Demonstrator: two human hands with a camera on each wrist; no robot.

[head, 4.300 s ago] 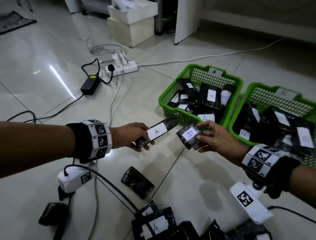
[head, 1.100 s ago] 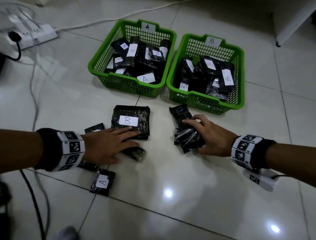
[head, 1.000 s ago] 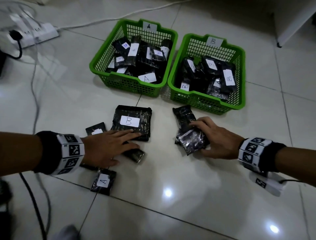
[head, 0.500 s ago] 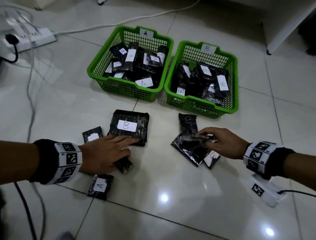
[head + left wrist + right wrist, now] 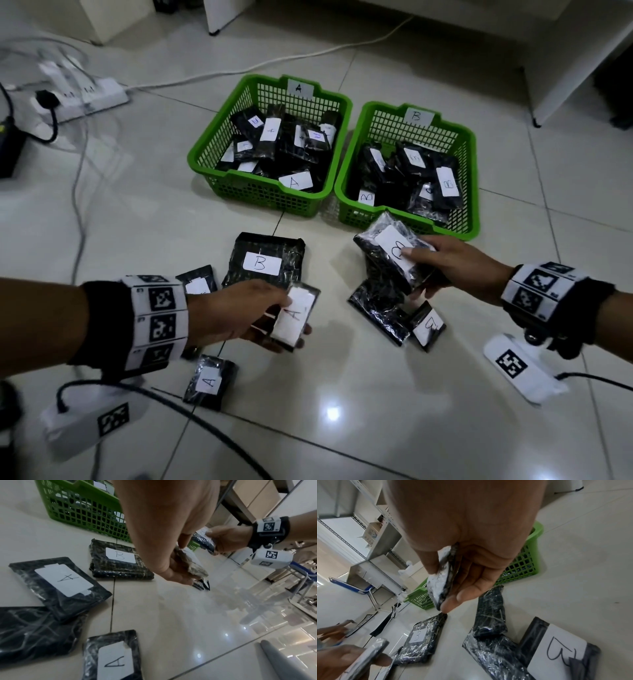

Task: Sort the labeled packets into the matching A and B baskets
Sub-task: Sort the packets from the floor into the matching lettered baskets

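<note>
Two green baskets stand side by side on the floor: basket A point(image 5: 219, 144) on the left and basket B point(image 5: 471, 164) on the right, each holding several black labelled packets. My left hand point(image 5: 270, 318) grips a small black packet marked A point(image 5: 294, 317) just above the floor. My right hand point(image 5: 424, 270) holds a black packet marked B point(image 5: 394, 257) in front of basket B, thumb on its label. In the right wrist view that packet point(image 5: 441, 582) sits edge-on between thumb and fingers.
Loose packets lie on the tiles: a large B packet point(image 5: 263, 263), an A packet point(image 5: 210, 382), another beside my left wrist point(image 5: 197, 282), two under my right hand point(image 5: 380, 311) point(image 5: 428, 325). A power strip point(image 5: 82, 97) and cables lie at the left. A cable point(image 5: 205, 431) crosses the near floor.
Both hands have lifted packets off the floor: the left now holds an A packet, the right a B packet turned label-up. Earlier both hands rested on the floor pile.
</note>
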